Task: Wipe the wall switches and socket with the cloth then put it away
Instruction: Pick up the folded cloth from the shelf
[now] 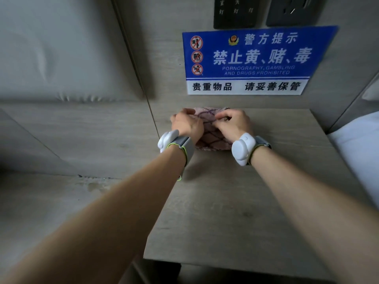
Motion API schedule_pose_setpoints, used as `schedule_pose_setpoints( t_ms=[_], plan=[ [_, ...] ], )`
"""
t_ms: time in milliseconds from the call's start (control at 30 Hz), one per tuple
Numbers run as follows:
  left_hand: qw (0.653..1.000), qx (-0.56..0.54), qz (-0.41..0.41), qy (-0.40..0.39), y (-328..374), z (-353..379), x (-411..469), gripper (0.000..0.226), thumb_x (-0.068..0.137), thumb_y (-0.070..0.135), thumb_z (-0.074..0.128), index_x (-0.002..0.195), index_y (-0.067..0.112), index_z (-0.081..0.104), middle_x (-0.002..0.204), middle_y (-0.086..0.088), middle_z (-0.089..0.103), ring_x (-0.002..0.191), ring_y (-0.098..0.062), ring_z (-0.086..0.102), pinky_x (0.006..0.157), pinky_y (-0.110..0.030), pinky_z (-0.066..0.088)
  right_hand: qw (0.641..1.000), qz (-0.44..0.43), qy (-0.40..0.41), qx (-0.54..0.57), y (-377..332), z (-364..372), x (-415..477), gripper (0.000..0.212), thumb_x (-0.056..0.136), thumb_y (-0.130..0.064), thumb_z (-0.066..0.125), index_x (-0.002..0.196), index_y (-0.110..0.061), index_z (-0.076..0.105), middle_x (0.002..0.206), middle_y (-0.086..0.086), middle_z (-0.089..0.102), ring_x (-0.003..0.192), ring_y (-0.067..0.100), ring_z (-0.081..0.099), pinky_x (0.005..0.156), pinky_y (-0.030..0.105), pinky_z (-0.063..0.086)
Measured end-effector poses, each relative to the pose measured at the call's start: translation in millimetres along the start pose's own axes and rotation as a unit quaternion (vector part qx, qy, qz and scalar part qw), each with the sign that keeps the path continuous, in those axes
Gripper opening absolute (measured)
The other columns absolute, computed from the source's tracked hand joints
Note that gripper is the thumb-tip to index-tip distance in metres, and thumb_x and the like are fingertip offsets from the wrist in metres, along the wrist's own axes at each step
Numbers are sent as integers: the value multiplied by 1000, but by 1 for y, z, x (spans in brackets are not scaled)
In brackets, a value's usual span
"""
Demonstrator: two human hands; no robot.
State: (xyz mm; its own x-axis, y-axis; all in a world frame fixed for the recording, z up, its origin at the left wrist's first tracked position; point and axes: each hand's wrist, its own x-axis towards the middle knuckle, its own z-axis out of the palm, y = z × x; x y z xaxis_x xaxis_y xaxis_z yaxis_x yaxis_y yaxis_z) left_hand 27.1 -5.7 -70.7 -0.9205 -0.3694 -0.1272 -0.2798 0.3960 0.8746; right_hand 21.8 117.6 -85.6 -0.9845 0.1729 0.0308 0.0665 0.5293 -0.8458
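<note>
A pink cloth [211, 138] with a dark diamond pattern lies folded at the back of the wooden bedside shelf [235, 201], close to the wall. My left hand [187, 125] pinches its left edge and my right hand [233, 123] pinches its top fold; both rest on the cloth. High on the wall, a black switch panel [235, 13] with three switches sits left of a black socket [293, 11]. Both are far above my hands.
A blue and white police notice [252, 60] is stuck on the wall below the switches. A padded grey headboard [61, 48] fills the left. White bedding [356, 148] borders the shelf on the right. White wrist devices sit on both arms.
</note>
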Motion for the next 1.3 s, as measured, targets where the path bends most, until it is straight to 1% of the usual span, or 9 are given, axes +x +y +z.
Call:
schedule_pose_setpoints(
  t_ms=[200, 367, 567, 667, 767, 967, 1067, 1133, 1300],
  plan=[
    [998, 24, -52, -12, -2, -21, -13, 6, 91, 13, 61, 95, 17, 58, 107, -9, 61, 110, -30, 61, 91, -31, 49, 1000, -12, -4, -14, -1, -1, -23, 23, 84, -14, 63, 102, -25, 73, 86, -4, 66, 78, 15, 60, 65, 18, 41],
    [996, 56, -46, -48, -5, -23, -21, 40, 86, 20, 70, 122, 12, 55, 115, -12, 66, 108, -33, 64, 96, -38, 55, 999, -34, 11, -13, 3, -6, -33, 21, 81, -6, 67, 98, -19, 70, 92, -2, 64, 80, 17, 56, 62, 18, 38],
    [998, -7, 25, -59, 3, -21, -26, 22, 89, 9, 65, 73, 23, 60, 91, -5, 63, 85, -22, 57, 74, -26, 46, 998, -41, -1, -39, -1, -22, -33, 25, 87, 1, 58, 89, -16, 76, 89, 0, 67, 65, 9, 54, 47, 6, 36],
    [989, 10, 40, -139, 19, -25, -29, 33, 86, 1, 65, 114, 18, 69, 100, -7, 64, 93, -22, 59, 85, -27, 53, 998, -34, -35, -32, -14, -36, -33, 32, 85, -5, 64, 114, -16, 72, 113, 2, 71, 92, 16, 61, 70, 12, 43],
    [977, 72, 68, -188, 30, -28, -33, 69, 81, -7, 65, 144, 12, 46, 115, -8, 64, 104, -24, 61, 87, -26, 52, 996, -35, -65, -51, -27, -46, -35, 57, 78, 2, 69, 131, -15, 58, 126, 8, 64, 101, 21, 59, 79, 20, 43],
    [981, 114, 110, -114, 40, -19, -34, 45, 86, 0, 62, 130, 10, 61, 129, -16, 67, 122, -31, 61, 106, -35, 50, 995, -36, -38, -79, -29, -46, -30, 45, 85, 6, 58, 125, -14, 64, 127, 13, 66, 120, 31, 60, 93, 23, 45],
    [984, 116, 109, -86, 49, -15, -32, 35, 90, 2, 59, 124, 10, 64, 127, -16, 68, 121, -33, 62, 105, -38, 50, 998, -49, 5, -37, -29, -47, -23, 18, 86, -7, 68, 100, -14, 76, 92, 9, 74, 92, 26, 67, 75, 23, 54],
    [989, 78, 109, -63, 53, -11, -29, 35, 88, 4, 58, 122, 11, 64, 124, -16, 69, 118, -34, 63, 103, -40, 52, 998, -58, 32, -9, -30, -49, -18, 15, 86, -13, 73, 100, -11, 76, 85, 1, 69, 83, 17, 60, 61, 14, 43],
    [991, -56, 121, -14, 64, -6, -28, 31, 84, 8, 55, 112, 18, 64, 98, -4, 66, 99, -28, 63, 90, -30, 54, 993, -64, 85, 42, -41, -46, -2, 24, 85, -12, 70, 109, -12, 71, 110, 10, 74, 103, 27, 67, 87, 33, 54]
  ],
)
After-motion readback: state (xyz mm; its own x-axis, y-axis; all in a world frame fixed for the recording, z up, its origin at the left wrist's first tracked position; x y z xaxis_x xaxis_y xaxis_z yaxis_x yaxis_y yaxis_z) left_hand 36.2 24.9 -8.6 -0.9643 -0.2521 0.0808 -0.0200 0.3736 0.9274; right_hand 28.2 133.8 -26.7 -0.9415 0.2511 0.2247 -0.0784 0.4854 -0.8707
